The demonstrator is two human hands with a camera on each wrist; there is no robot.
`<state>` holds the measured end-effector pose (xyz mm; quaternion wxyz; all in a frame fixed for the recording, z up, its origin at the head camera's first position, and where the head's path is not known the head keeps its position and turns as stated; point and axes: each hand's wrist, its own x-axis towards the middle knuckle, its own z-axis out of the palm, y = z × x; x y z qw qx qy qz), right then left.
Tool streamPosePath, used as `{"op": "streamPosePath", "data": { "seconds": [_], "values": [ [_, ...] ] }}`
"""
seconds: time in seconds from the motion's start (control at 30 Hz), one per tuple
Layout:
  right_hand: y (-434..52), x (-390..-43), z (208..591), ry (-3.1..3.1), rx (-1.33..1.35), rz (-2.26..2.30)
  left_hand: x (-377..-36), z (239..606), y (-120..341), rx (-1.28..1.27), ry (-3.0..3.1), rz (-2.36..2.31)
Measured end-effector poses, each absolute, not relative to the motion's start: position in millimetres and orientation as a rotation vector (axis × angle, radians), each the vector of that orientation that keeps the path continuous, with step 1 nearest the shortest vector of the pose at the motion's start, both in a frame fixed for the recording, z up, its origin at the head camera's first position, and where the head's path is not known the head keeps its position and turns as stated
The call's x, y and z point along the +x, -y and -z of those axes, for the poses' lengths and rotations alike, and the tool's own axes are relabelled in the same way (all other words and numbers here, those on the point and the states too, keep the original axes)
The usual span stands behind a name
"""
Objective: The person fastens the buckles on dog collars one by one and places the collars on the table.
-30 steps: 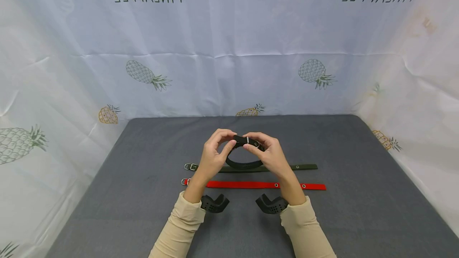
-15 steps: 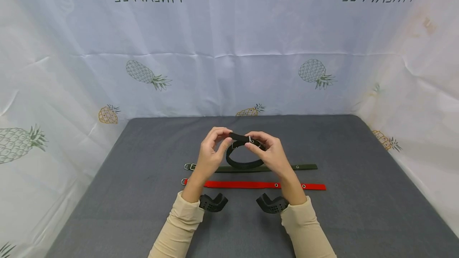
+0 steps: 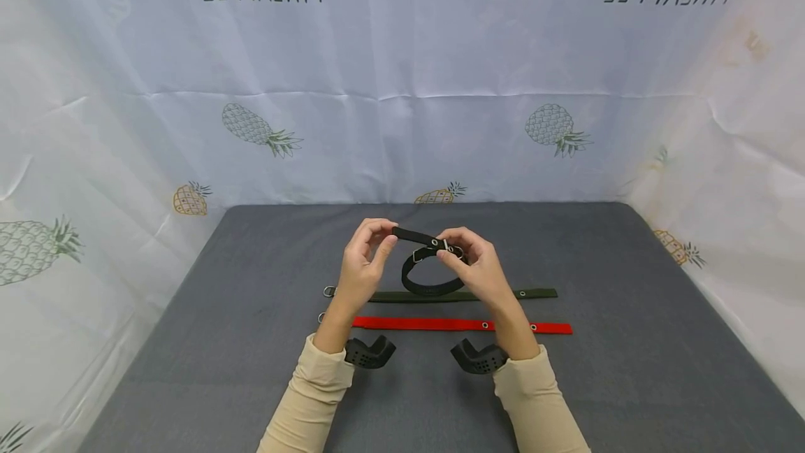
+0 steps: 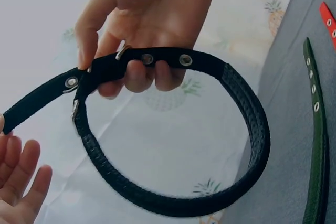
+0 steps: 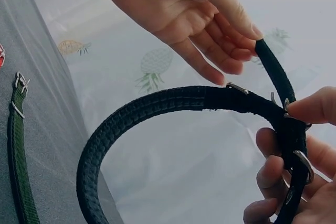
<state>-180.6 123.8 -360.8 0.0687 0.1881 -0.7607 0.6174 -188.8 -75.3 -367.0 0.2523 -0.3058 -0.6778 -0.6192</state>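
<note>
A black collar [image 3: 434, 291] with metal eyelets is held up over the table, bent into a closed loop. My left hand [image 3: 361, 261] pinches the tip of its free end [image 4: 34, 104] between thumb and fingers, stretching it out to the left. Around the overlapping part near the metal fittings, my right hand [image 3: 478, 264] grips the strap with thumb and fingertips. In the right wrist view a D-ring [image 5: 303, 165] shows beside the right fingers, and a metal frame [image 5: 237, 88] sits on the loop. The loop's quilted lining [image 4: 252, 114] faces inward.
Beneath the hands, a green collar [image 3: 534, 293] and a red collar [image 3: 415, 324] lie straight across the grey table [image 3: 220, 341], buckle ends to the left. A white curtain [image 3: 402, 145] with pineapple prints hangs behind and at both sides.
My left hand has moved left and slightly up, drawing a longer length of the free end out past my right hand; an eyelet now shows on it. The right hand has shifted slightly right.
</note>
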Motion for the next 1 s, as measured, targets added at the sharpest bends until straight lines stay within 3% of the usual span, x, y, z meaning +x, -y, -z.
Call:
{"op": "streamPosePath", "data": {
  "seconds": [1.0],
  "values": [
    [-125.2, -179.3, 360.9, 2.259, 0.628, -1.851, -186.9, 370.3, 75.5, -0.758, 2.009, 1.868]
  ]
}}
